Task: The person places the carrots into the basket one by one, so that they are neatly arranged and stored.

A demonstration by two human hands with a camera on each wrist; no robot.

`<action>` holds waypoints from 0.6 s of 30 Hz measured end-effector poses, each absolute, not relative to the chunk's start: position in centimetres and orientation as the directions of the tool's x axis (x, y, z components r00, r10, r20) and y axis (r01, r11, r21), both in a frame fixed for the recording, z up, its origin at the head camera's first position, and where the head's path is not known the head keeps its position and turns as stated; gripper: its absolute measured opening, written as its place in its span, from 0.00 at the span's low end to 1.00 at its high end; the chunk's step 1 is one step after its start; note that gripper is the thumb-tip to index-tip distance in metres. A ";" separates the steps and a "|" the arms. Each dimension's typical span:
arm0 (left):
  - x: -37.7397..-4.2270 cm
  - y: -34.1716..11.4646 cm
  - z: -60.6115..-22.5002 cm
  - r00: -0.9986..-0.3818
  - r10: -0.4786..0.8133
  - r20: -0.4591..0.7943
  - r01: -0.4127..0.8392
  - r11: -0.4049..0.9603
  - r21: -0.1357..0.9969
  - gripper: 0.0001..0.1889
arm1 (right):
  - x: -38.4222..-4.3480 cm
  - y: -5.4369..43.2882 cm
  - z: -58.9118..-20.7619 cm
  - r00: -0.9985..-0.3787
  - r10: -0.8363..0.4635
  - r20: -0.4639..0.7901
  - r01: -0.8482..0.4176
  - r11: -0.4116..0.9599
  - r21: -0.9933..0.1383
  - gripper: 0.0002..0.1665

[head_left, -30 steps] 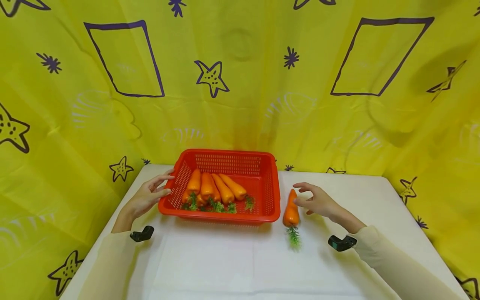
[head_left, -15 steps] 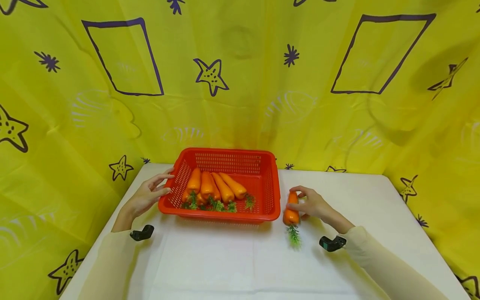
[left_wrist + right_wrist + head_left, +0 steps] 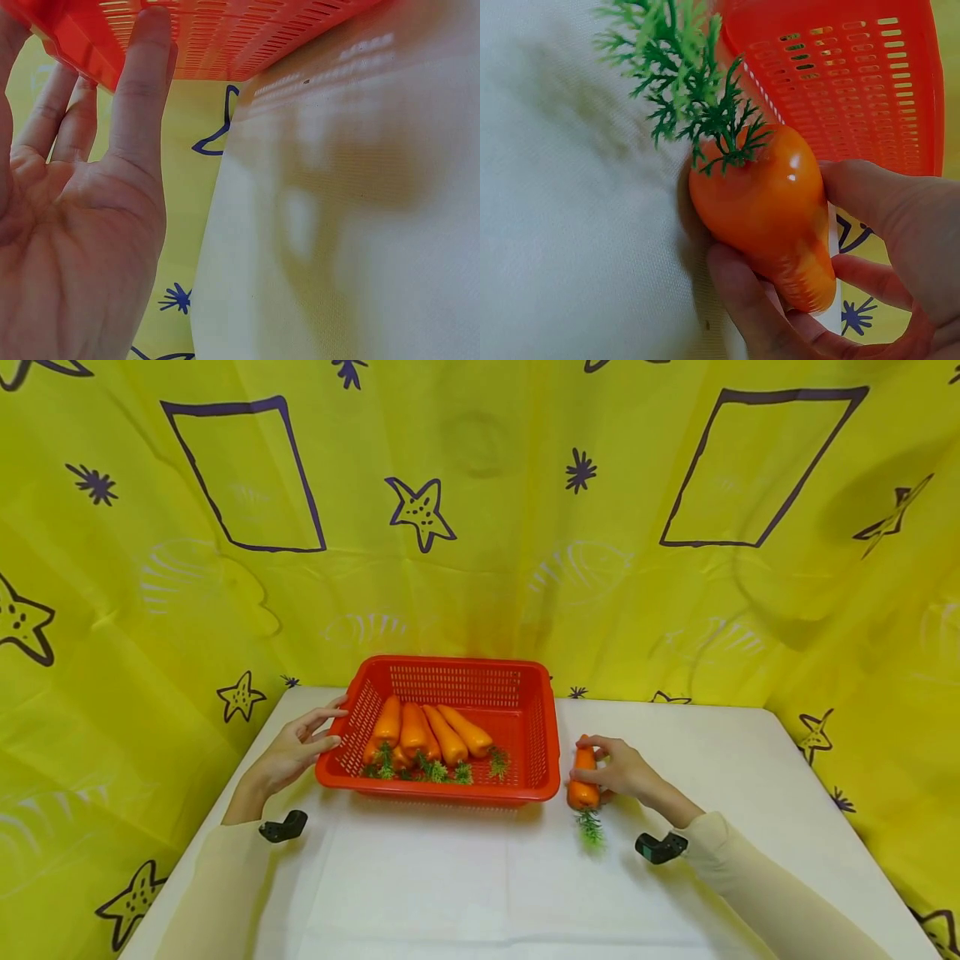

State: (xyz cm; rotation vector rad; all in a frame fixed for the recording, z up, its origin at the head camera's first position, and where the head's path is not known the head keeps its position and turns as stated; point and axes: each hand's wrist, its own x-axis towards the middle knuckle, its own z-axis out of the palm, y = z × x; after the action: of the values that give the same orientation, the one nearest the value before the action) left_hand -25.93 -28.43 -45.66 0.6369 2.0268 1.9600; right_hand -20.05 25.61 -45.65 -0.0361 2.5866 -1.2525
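An orange artificial carrot (image 3: 583, 795) with a green leafy top lies on the white table, right of the red basket (image 3: 457, 788). My right hand (image 3: 624, 770) grips it from the right, thumb on one side and fingers on the other. The right wrist view gives the carrot (image 3: 757, 202) close up, its leaves (image 3: 705, 97) pointing away from the palm. Inside the basket several similar carrots (image 3: 412, 731) lie together toward the left. At the basket's left side rests my left hand (image 3: 288, 756), its thumb (image 3: 139, 97) extended against the perforated wall.
White cloth covers the table (image 3: 420, 877). Behind it and along both sides hangs a yellow curtain (image 3: 495, 577) with purple drawings. A small black device (image 3: 660, 847) is strapped at the right wrist, and another device (image 3: 283, 827) at the left.
My right hand has moved left onto the carrot beside the basket and closed its fingers around it. The left hand and the basket have stayed in place.
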 end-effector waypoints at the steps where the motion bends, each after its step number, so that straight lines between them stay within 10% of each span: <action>1: -25.9 -28.4 -45.7 -0.873 0.472 0.120 0.135 -0.003 0.991 0.23 | -20.0 25.6 -45.6 -0.964 -0.137 -0.230 0.095 0.627 -0.773 0.39; 18: -25.8 -28.4 -45.7 -0.875 0.468 0.124 0.139 -0.002 0.990 0.22 | -20.0 25.7 -45.4 -0.957 -0.150 -0.247 0.103 0.621 -0.777 0.41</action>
State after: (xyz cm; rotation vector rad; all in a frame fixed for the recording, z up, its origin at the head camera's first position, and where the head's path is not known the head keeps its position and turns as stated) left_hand -25.79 -28.39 -45.66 0.6361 2.0301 1.9660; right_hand -20.04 25.73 -45.42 -0.0382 2.5585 -1.2529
